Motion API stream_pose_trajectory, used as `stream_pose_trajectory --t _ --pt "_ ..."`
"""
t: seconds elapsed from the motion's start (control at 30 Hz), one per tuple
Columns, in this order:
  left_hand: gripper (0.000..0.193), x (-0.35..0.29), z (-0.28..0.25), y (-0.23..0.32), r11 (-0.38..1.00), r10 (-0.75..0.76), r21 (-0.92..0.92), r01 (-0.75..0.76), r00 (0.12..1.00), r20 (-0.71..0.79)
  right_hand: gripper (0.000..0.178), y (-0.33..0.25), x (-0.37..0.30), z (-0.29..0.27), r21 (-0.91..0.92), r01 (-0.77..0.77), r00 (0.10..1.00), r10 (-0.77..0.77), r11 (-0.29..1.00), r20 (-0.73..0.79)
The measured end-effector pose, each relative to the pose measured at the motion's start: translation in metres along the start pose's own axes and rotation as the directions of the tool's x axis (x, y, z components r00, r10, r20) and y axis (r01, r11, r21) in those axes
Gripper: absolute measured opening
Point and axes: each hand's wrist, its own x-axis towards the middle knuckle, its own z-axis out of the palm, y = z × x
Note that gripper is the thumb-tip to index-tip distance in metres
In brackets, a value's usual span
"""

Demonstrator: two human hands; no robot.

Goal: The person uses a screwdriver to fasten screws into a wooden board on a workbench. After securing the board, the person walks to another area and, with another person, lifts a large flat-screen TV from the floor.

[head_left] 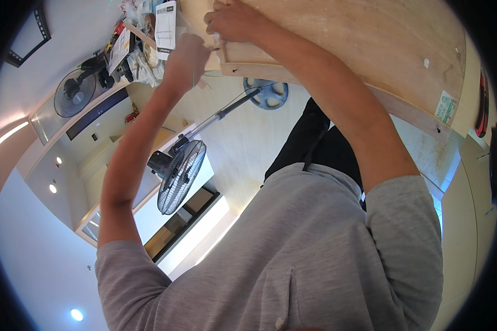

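A large light wooden panel [348,36] with a raised wooden edge strip lies across the top of the view. At its left end my right hand [236,21] has its fingers bent over the edge and closed on it. A small whitish piece shows just under those fingertips. Close beside the same corner, my left hand [186,62] is closed and slightly blurred. A small dark tip pokes out near its fingers, and what they pinch cannot be made out. Dark screws [234,70] sit in the front strip.
Papers [165,27], plastic bags and tools crowd the surface left of my hands. A pedestal fan [182,176] stands on its round base [266,94] below the panel. Another fan [74,92] is farther left. A red and black cutter [482,107] lies at the far right.
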Motion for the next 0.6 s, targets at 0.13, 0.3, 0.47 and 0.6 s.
stream_pose_trajectory --t 0.13,0.3,0.47,0.6 --pt "0.012 0.003 0.005 0.011 0.905 -0.424 0.013 0.426 0.896 0.130 0.018 -0.001 0.001 0.001 -0.032 -0.022 0.999 0.021 0.999 -0.033" --pt "0.023 -0.010 -0.015 0.013 0.937 -0.279 -0.178 0.301 0.950 0.138 0.020 -0.001 0.011 0.009 0.029 -0.134 0.986 0.136 0.991 -0.092" --pt "0.024 -0.013 -0.019 0.010 0.970 -0.241 0.071 0.231 0.950 0.199 0.022 0.000 0.017 0.013 0.024 -0.131 0.991 0.132 0.991 -0.035" --pt "0.019 0.003 -0.019 0.011 0.910 -0.414 0.167 0.379 0.857 0.307 0.020 -0.002 0.016 0.006 -0.065 -0.082 0.996 0.083 0.995 0.014"
